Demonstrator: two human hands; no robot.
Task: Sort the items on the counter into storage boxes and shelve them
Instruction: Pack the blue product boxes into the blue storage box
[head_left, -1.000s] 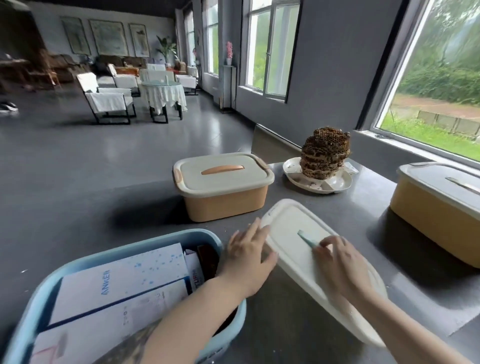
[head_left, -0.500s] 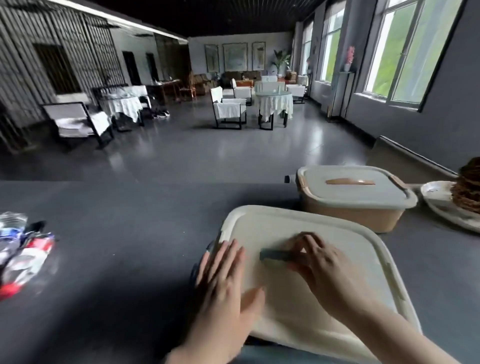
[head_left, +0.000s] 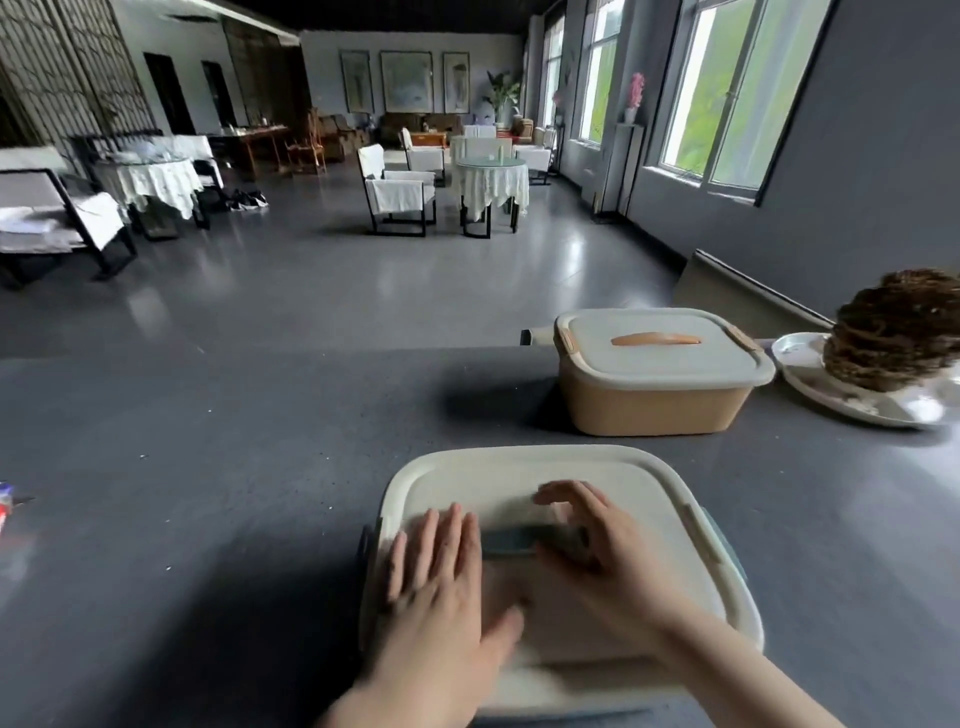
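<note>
A restaurant or lounge hall: beyond the grey counter (head_left: 218, 457) stand cloth-draped tables (head_left: 491, 182) with white-covered chairs (head_left: 397, 189) (framed paintings (head_left: 406, 81) behind them), tall windows (head_left: 727, 93) to the tables' right.

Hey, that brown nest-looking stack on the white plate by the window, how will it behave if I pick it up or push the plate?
The brown stack looks layered and papery, so it is probably light and brittle, likely to crumble under a firm grip. It rises tall over the shallow white plate and looks uneven, so a quick push could tip it. The plate looks smooth and may slide easily on the counter.
</note>
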